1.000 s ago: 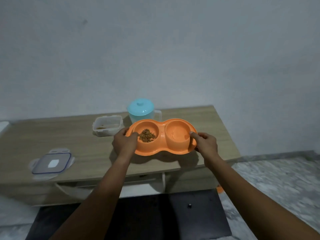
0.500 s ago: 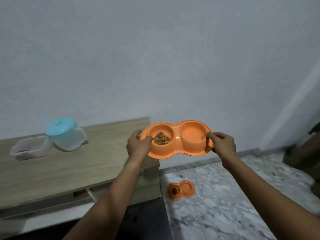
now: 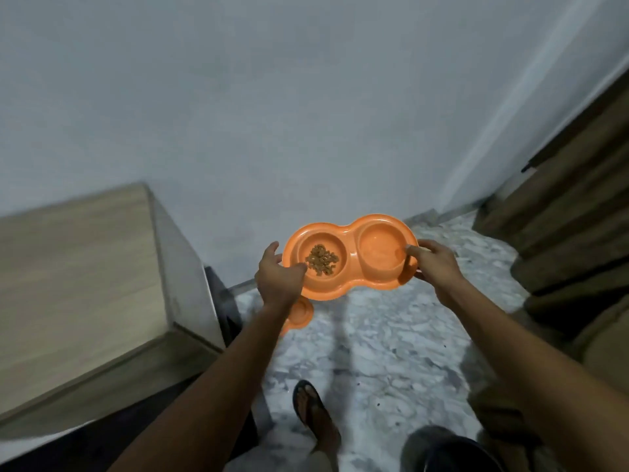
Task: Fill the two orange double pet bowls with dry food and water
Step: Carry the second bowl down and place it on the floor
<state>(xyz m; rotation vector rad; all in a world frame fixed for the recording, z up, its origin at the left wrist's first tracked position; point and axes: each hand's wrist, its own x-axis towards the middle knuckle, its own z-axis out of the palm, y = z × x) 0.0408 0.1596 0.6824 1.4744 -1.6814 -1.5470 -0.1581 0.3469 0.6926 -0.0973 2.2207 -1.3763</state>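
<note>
Marble floor (image 3: 374,335) lies below the hands, with the desk (image 3: 78,267) off to their left. Both the left hand (image 3: 277,277) and right hand (image 3: 437,264) grip opposite ends of the orange double pet bowl (image 3: 347,286), fingers curled over its rim and kibble (image 3: 321,259) beside the left fingers; the second orange bowl (image 3: 301,311) sits beneath the left wrist. Tilting it while lowering could scatter kibble or slop any water.

Both bare arms reach forward and away from the body. The left hand (image 3: 277,277) grips the left end of the orange double bowl (image 3: 354,267), thumb over the rim. The right hand (image 3: 435,267) pinches the right end, thumb on top. 1 sandalled foot (image 3: 311,410) shows near, between the arms.
</note>
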